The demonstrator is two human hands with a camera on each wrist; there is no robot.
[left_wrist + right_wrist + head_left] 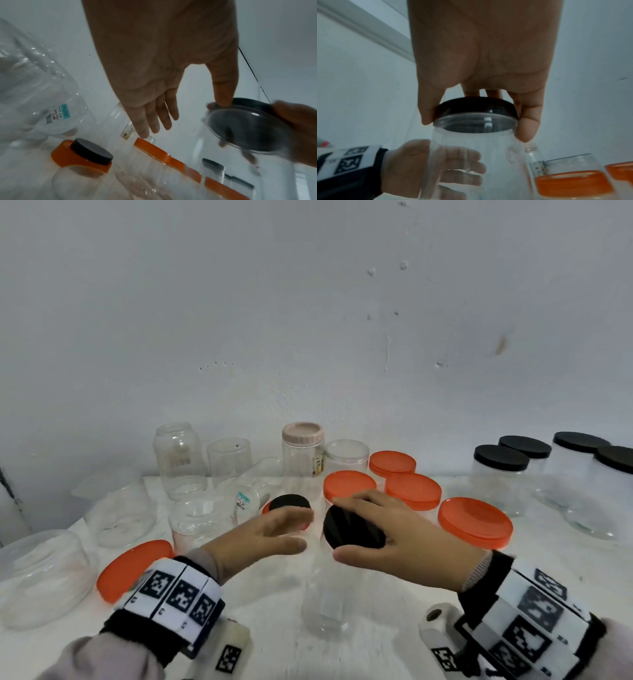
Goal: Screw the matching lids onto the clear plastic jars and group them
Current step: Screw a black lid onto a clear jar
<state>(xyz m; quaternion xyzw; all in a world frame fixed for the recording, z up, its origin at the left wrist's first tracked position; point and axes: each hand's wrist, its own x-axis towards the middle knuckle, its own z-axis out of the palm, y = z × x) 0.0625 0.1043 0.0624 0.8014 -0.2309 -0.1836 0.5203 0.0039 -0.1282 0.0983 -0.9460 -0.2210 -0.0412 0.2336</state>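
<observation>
Seating a black lid on the clear jar at front centre of the table, right hand is curling thumb and fingers round the lid's rim from above. In the right wrist view the lid is sitting tilted on the jar's mouth, so I'm judging the threads aren't caught yet. Left hand is hanging just beside the jar with fingers straight and relaxed, gripping nothing; its thumb looks to be touching the lid's edge in the left wrist view, can't confirm.

Handling, my read: jar is looking empty, thin-walled, light and slick, so it'll be spinning with the lid unless the left hand is wrapping the wall mid-height. Squeezing hard will be flexing the mouth. Lid is stiff, best held at the rim.

Looks: jar is tall, see-through, straight-sided with a wide mouth; lid is flat, round, matte black. Four black-lidded jars are standing grouped far right, orange lids behind the hands
</observation>
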